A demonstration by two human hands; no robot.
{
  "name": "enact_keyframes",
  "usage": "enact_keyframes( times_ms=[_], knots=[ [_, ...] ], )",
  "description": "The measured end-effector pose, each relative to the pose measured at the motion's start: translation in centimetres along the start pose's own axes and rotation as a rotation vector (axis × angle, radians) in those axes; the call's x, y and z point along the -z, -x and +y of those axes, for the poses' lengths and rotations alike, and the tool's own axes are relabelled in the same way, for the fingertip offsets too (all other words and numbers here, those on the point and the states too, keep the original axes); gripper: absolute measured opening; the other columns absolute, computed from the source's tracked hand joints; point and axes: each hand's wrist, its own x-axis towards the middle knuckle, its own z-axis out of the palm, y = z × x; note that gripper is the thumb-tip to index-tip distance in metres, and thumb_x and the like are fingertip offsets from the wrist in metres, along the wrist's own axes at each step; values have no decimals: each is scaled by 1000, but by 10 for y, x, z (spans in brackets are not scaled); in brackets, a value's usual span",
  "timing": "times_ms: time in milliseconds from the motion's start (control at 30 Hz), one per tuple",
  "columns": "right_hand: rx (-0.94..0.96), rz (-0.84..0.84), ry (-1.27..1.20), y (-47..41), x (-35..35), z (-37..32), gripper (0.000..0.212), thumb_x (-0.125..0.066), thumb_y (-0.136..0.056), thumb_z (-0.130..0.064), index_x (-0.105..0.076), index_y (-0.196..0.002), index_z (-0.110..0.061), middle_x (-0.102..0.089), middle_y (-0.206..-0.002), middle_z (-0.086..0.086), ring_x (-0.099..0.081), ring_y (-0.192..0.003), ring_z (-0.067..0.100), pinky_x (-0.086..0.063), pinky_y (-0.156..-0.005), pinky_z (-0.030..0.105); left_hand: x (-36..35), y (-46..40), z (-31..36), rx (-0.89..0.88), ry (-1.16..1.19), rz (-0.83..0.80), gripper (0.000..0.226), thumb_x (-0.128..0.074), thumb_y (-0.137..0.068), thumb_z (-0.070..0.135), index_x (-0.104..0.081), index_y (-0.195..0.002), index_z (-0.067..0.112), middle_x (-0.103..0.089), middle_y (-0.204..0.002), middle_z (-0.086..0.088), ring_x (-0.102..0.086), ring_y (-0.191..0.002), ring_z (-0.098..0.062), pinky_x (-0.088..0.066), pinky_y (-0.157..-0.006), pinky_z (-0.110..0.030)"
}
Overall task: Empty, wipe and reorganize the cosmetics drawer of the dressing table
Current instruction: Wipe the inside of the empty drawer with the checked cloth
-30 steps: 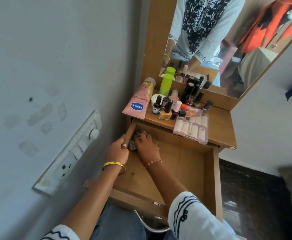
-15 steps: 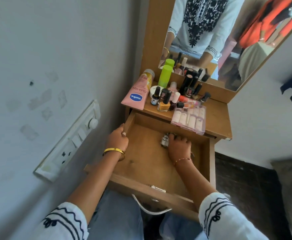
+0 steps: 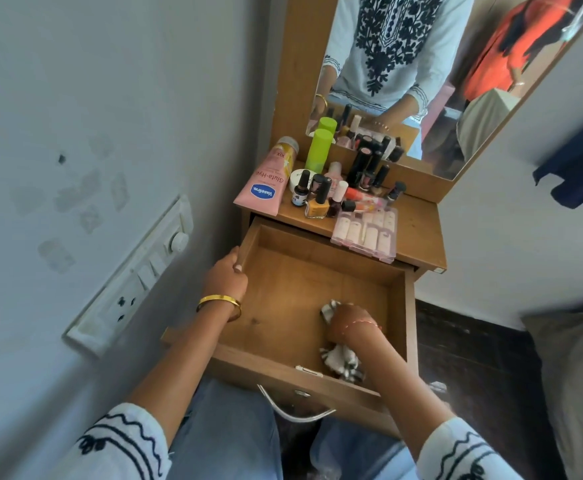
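I see the left grip (image 3: 223,279) clasping the wooden drawer (image 3: 285,367) left wall; the right grip (image 3: 347,323) clutches a crumpled striped cloth (image 3: 340,360) near its front-right corner.

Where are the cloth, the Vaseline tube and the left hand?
cloth (image 3: 342,362), head view, on the striped fold below the wrist.
Vaseline tube (image 3: 266,183), head view, on the pink body.
left hand (image 3: 226,277), head view, on the back of the hand gripping the drawer's side.
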Motion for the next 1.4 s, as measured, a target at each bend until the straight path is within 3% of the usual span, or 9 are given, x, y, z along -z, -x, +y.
enact_keyframes(
  times_ms=[133, 333, 533, 767, 967, 1100, 1200, 1300, 1400],
  knots=[
    [161, 16, -115, 12, 6, -54, 59, -48, -91, -14, -21, -143, -6, -37, -145, 11, -40, -131, 27, -39, -104, 35, 1, -1, 1, -7, 4, -9, 46, -33, -95, 11, -35, -140, 23, -44, -141, -8, -46, -122, -35, -41, -101, -42],
    [364, 238, -79, 17, -9, -110, 48, -41, -95, -12, -24, -139, -10, -54, -124, 21, -56, -109, 37, -48, -85, 42, 2, -1, 2, -7, -37, -13, 46, -34, -95, 12, -33, -140, 22, -44, -141, -9, -45, -124, -35, -39, -101, -41],
    [31, 369, -118, -16, 15, -17, 54, -47, -93, -20, -23, -141, -17, -46, -129, 21, -51, -114, 36, -49, -85, 42, 2, 4, 4, 7, 0, 15, 45, -33, -97, 13, -33, -140, 23, -44, -141, -7, -48, -120, -33, -43, -95, -37],
    [-146, 73, -25, 0, 3, 35, 59, -50, -92, -15, -20, -142, -10, -37, -143, 15, -43, -128, 32, -42, -101, 42, 2, 4, 6, 9, 27, -1, 46, -33, -96, 10, -33, -140, 21, -41, -143, -7, -44, -126, -33, -40, -99, -38],
    [204, -96, 113, 28, -9, -11, 53, -52, -90, -22, -35, -137, -8, -41, -140, 13, -45, -126, 29, -43, -99, 35, 3, 3, 5, 6, 43, 4, 45, -34, -96, 10, -34, -140, 22, -41, -143, -5, -43, -126, -32, -39, -99, -36],
    [292, -12, -69, 16, -10, -57, 51, -58, -86, -24, -39, -130, -8, -54, -126, 15, -54, -115, 31, -46, -89, 36, 1, 0, 3, 6, 62, 0, 46, -36, -95, 8, -36, -139, 21, -44, -142, -7, -44, -126, -32, -39, -100, -36],
    [337, 199, -214, -8, 5, -80, 49, -50, -91, -19, -31, -136, -11, -56, -122, 18, -57, -108, 34, -48, -85, 39, 1, -2, 3, 5, 64, -4, 45, -36, -94, 9, -38, -138, 20, -44, -141, -8, -43, -127, -32, -36, -102, -36],
    [290, 458, -177, -34, 17, -91, 42, -45, -94, -22, -35, -134, -12, -51, -126, 16, -57, -106, 30, -50, -83, 38, 0, -1, 3, 9, 65, 4, 45, -36, -95, 11, -37, -138, 21, -45, -141, -6, -44, -125, -31, -37, -100, -34],
    [253, 536, -202, -47, 15, -96, 47, -48, -93, -26, -34, -136, -13, -40, -136, 14, -56, -108, 29, -51, -85, 38, 0, -3, 3, 9, 64, 9, 44, -35, -95, 12, -37, -138, 23, -45, -141, -5, -45, -124, -31, -39, -100, -37]
  ],
)
